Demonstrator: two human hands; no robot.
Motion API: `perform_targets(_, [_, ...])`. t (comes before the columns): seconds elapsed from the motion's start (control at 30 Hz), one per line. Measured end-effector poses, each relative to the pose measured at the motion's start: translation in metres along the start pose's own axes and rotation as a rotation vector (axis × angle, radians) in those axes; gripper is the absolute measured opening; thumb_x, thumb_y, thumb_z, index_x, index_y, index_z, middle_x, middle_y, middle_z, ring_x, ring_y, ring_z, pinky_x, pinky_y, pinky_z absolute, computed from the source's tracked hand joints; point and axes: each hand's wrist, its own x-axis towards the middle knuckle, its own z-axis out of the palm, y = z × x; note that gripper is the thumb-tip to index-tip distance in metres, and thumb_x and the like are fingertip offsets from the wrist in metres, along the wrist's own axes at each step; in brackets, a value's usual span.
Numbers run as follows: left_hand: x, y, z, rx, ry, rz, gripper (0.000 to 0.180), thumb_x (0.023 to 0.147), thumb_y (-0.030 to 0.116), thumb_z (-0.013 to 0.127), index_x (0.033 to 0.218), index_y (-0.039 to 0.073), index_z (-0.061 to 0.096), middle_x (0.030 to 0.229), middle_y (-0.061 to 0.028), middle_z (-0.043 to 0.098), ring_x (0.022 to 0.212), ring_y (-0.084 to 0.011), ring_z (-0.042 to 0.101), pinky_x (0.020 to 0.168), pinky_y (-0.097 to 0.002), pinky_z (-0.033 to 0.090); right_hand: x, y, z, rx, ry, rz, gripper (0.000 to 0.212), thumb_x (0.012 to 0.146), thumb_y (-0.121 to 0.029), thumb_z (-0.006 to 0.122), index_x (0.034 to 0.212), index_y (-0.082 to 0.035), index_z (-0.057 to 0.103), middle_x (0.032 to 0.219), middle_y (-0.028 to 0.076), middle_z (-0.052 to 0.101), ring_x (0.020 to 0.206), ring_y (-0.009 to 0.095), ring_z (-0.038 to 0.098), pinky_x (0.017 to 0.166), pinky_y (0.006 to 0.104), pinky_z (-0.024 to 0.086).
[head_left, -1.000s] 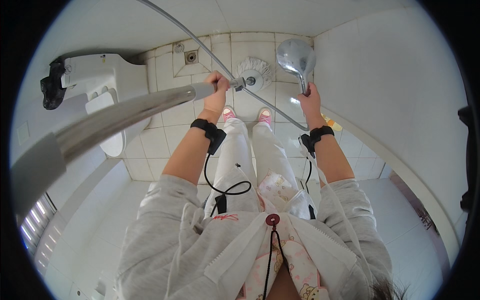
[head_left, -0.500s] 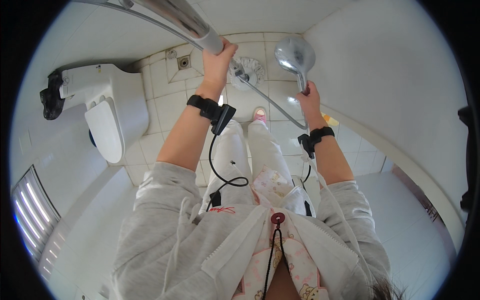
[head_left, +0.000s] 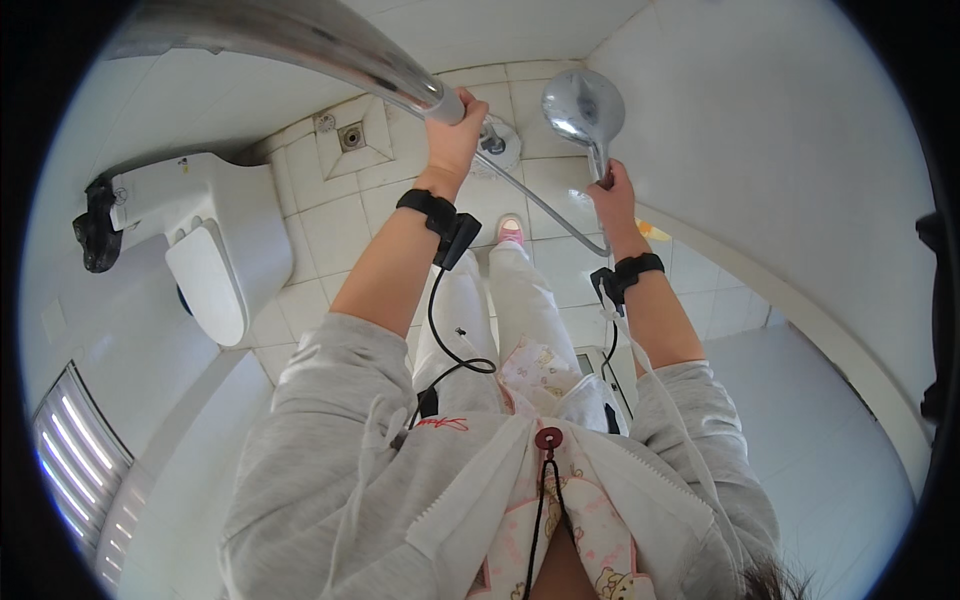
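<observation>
My left hand (head_left: pixel 455 145) is closed around the lower part of a shiny metal mop pole (head_left: pixel 330 50), which slants in from the upper left and looks large near the camera. Beyond that hand, low by the floor, is the round white mop head (head_left: pixel 510 150), partly hidden by my fingers. My right hand (head_left: pixel 613 200) grips the handle of a chrome shower head (head_left: pixel 583 108), held with its round end pointing away from me. A thin grey hose (head_left: pixel 545 208) curves from near my right hand up toward my left hand.
A white toilet (head_left: pixel 215 270) stands on the left, with a black plastic bag (head_left: pixel 98 225) on it. A floor drain (head_left: pixel 351 136) lies at the far left of the tiles. To the right rises a pale wall or panel (head_left: pixel 760 140). A yellow item (head_left: pixel 653 231) lies near its foot.
My left hand and the mop pole have shifted to the right, the pole lying flatter across the view. The shower head stays in my right hand, nearly unmoved. The view has turned slightly.
</observation>
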Motion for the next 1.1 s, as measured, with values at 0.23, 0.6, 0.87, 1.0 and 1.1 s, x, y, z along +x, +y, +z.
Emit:
perform_targets(0.23, [-0.007, -0.034, 0.002, 0.14, -0.053, 0.096, 0.014, 0.075, 0.009, 0.055, 0.064, 0.002, 0.048, 0.055, -0.0034, 0.043, 0.053, -0.0132, 0.041, 0.05, -0.0294, 0.036, 0.007, -0.004, -0.007, -0.002, -0.009, 0.032, 0.037, 0.066, -0.004, 0.061, 0.101, -0.004, 0.05, 0.069, 0.004, 0.05, 0.061, 0.015, 0.049, 0.058, 0.0273, 0.041])
perform_targets(0.6, [-0.005, -0.033, 0.002, 0.126, -0.108, 0.076, 0.013, 0.076, 0.008, 0.054, 0.065, 0.001, 0.049, 0.055, -0.0021, 0.046, 0.054, -0.0099, 0.043, 0.051, -0.0267, 0.037, 0.017, 0.008, -0.006, 0.0, -0.031, 0.015, 0.041, 0.067, -0.004, 0.061, 0.106, -0.003, 0.05, 0.071, 0.004, 0.051, 0.063, 0.015, 0.05, 0.06, 0.0272, 0.042])
perform_targets(0.87, [0.016, 0.021, 0.0, 0.036, -0.079, 0.114, 0.017, 0.079, 0.006, 0.048, 0.063, 0.002, 0.046, 0.058, -0.0041, 0.049, 0.057, -0.0145, 0.047, 0.06, -0.0271, 0.04, 0.007, 0.023, -0.008, 0.055, -0.02, 0.016, 0.044, 0.066, -0.004, 0.061, 0.109, -0.003, 0.05, 0.073, 0.004, 0.052, 0.065, 0.015, 0.051, 0.062, 0.0272, 0.043])
perform_targets(1.0, [0.039, 0.047, -0.003, -0.009, -0.11, 0.157, 0.018, 0.078, 0.004, 0.046, 0.061, 0.001, 0.045, 0.053, -0.0044, 0.045, 0.054, -0.0144, 0.046, 0.057, -0.0274, 0.04, 0.009, 0.021, -0.01, 0.038, -0.036, 0.001, 0.045, 0.066, -0.004, 0.061, 0.109, -0.004, 0.05, 0.074, 0.004, 0.052, 0.066, 0.015, 0.052, 0.062, 0.0272, 0.043])
perform_targets(1.1, [0.043, 0.047, -0.013, 0.065, -0.154, 0.161, 0.017, 0.079, 0.004, 0.046, 0.061, 0.001, 0.045, 0.054, -0.004, 0.045, 0.054, -0.0134, 0.047, 0.056, -0.0258, 0.04, 0.01, 0.017, -0.01, 0.036, -0.031, -0.022, 0.044, 0.066, -0.004, 0.061, 0.109, -0.004, 0.051, 0.075, 0.004, 0.053, 0.067, 0.015, 0.052, 0.063, 0.0273, 0.043])
